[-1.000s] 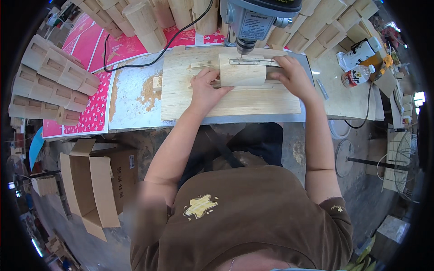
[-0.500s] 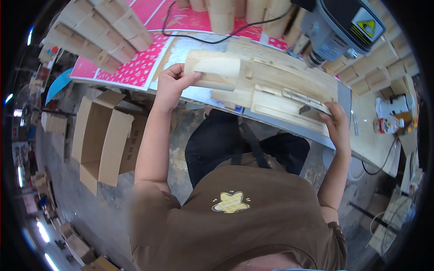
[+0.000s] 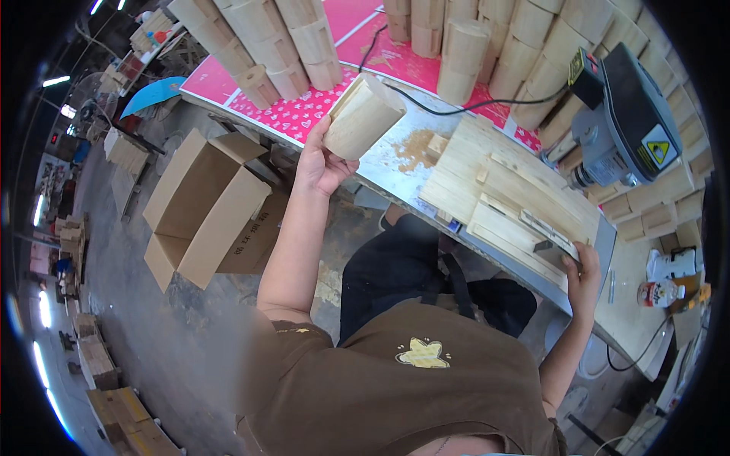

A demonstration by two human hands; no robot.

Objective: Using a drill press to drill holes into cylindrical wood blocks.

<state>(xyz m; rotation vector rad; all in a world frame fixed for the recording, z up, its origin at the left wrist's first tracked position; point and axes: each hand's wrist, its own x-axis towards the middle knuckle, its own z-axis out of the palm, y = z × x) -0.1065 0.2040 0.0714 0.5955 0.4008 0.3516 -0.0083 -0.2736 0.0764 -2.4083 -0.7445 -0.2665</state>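
Observation:
My left hand [image 3: 323, 161] grips a pale wooden block [image 3: 363, 120] with rounded sides, holding it tilted above the table's near edge. Its fingers wrap the lower left side of the block. At the right, my right hand [image 3: 582, 273] is closed round the end of a narrow wooden bar [image 3: 546, 228] with a dark metal piece [image 3: 543, 246] beside it. That bar lies on a flat wooden jig [image 3: 487, 171] with raised strips, fixed on the table. Beyond the jig stands a grey and black drill press head [image 3: 623, 121], its chuck [image 3: 580, 178] pointing down toward the jig.
Stacked wooden blocks [image 3: 274, 45] line the back and right of the pink-covered table [image 3: 293, 114]. A black cable [image 3: 449, 112] crosses the tabletop near sawdust [image 3: 414, 148]. An open cardboard box [image 3: 205, 213] stands at the left. A bottle [image 3: 660, 293] is at the right.
My left hand has raised the wooden block off the jig's left end and tilted it upright. My right hand stays on the bar's end. The whole view has turned.

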